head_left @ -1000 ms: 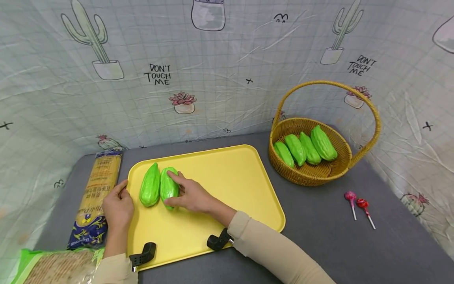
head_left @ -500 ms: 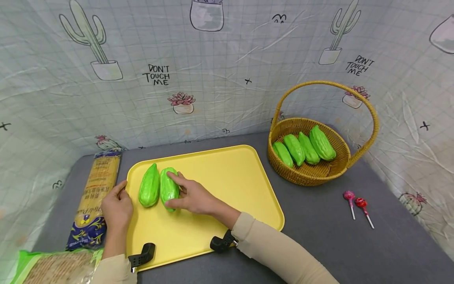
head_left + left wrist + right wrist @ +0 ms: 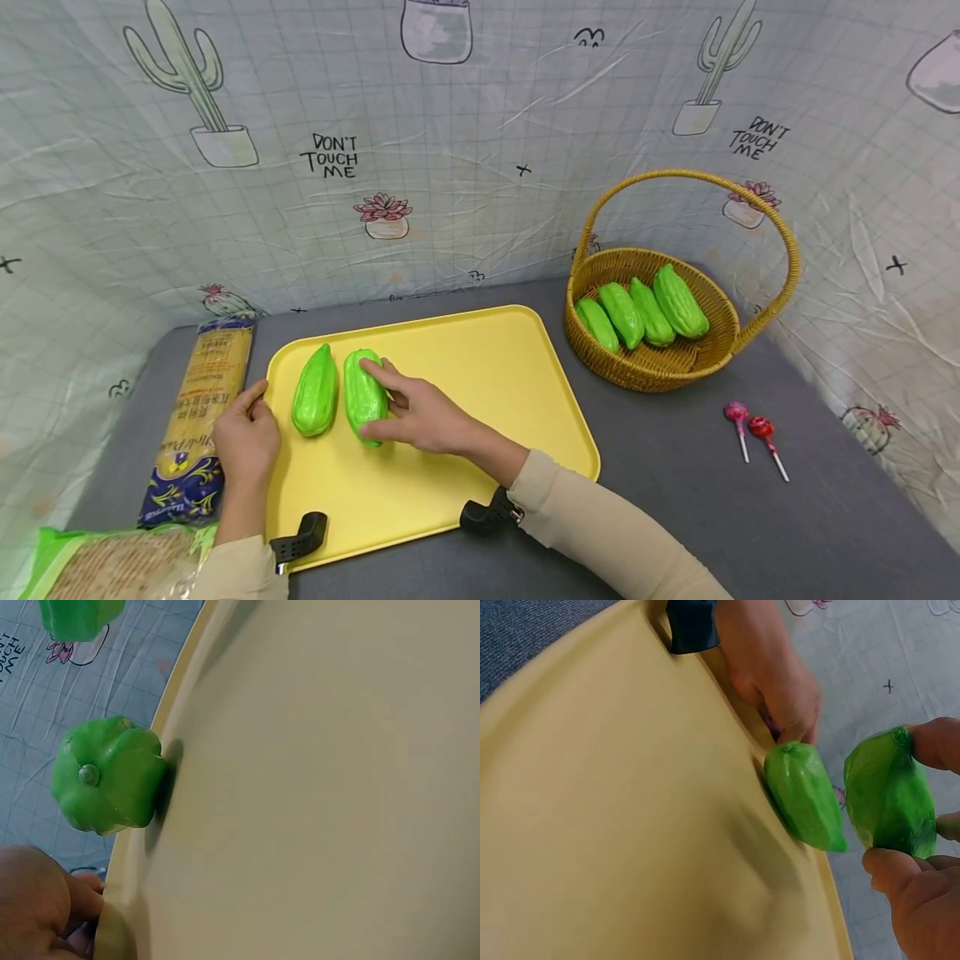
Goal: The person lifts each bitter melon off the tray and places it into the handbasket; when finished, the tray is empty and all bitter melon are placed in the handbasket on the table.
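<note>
My right hand [image 3: 420,412] holds a ribbed green papaya [image 3: 364,398] between thumb and fingers, just over the left part of the yellow tray [image 3: 480,392]. In the right wrist view, this papaya [image 3: 889,791] hangs apart from its shadow on the tray. Left of it a second green papaya [image 3: 316,392] lies on the tray, pointed end toward the back; the left wrist view shows its round stem end [image 3: 109,776]. My left hand [image 3: 247,437] grips the tray's left rim, with some of its fingers hidden.
A wicker basket [image 3: 645,379] with a tall handle holds several green papayas at the back right. Two lollipops [image 3: 761,427] lie in front of it. On the left are a pasta packet [image 3: 198,408] and a green-edged bag [image 3: 120,567]. A printed cloth [image 3: 465,208] hangs behind.
The right hand has moved slightly right with its papaya, widening the gap to the other one. The left hand stays at the tray rim.
</note>
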A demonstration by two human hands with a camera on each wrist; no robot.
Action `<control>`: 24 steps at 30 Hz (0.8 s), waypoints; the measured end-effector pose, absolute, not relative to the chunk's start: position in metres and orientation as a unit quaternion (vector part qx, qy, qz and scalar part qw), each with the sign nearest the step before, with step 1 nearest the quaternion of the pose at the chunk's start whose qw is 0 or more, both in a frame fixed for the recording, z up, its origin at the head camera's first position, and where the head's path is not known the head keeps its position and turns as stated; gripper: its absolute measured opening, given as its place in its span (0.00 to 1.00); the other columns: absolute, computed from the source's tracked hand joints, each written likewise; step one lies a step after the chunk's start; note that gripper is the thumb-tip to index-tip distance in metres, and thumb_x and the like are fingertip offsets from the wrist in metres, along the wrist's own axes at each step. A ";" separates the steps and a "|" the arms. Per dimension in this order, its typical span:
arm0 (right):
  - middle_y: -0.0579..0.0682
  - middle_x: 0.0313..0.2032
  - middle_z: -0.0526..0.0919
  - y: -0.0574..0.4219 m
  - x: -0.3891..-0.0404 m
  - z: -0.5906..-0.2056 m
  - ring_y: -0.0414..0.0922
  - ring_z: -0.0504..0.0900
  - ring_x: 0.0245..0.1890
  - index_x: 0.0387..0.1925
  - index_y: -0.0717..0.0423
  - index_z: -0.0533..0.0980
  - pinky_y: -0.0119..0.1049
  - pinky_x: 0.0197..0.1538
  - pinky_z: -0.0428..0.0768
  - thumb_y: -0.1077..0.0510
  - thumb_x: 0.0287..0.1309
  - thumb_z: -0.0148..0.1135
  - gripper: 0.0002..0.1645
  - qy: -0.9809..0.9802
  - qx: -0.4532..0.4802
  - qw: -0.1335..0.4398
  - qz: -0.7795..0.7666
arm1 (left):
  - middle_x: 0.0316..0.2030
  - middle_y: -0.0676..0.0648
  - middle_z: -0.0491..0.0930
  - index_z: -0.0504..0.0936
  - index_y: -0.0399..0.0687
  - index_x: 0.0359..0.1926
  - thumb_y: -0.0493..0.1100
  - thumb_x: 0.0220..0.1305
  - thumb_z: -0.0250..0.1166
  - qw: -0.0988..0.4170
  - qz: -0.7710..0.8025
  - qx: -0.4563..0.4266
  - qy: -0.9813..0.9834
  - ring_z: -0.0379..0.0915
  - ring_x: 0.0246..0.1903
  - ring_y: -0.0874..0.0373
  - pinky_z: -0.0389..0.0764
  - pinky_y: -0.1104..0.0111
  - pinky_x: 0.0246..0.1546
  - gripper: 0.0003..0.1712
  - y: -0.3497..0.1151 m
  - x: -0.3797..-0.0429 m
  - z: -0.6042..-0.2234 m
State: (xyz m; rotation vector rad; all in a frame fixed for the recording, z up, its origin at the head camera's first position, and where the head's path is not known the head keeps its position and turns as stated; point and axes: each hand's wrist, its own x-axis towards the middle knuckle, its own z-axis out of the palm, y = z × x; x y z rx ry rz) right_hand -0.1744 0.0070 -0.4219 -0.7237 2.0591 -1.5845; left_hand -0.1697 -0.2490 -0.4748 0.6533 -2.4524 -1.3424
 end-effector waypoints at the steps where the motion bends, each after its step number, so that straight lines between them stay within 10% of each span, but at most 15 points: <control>1: 0.55 0.83 0.38 0.009 -0.174 -0.421 0.48 0.59 0.79 0.81 0.40 0.49 0.26 0.71 0.69 0.57 0.66 0.68 0.52 0.743 -0.260 0.221 -0.576 | 0.68 0.29 0.71 0.73 0.38 0.70 0.37 0.79 0.40 0.135 -0.463 0.225 -0.846 0.65 0.70 0.32 0.72 0.42 0.66 0.26 -0.249 -0.170 -0.475; 24: 0.46 0.83 0.38 0.078 -0.172 -0.392 0.48 0.52 0.81 0.82 0.45 0.47 0.35 0.74 0.67 0.62 0.66 0.66 0.53 0.726 -0.277 0.183 -0.602 | 0.68 0.29 0.71 0.73 0.37 0.70 0.37 0.79 0.40 0.137 -0.464 0.227 -0.845 0.65 0.70 0.32 0.72 0.42 0.65 0.26 -0.247 -0.169 -0.473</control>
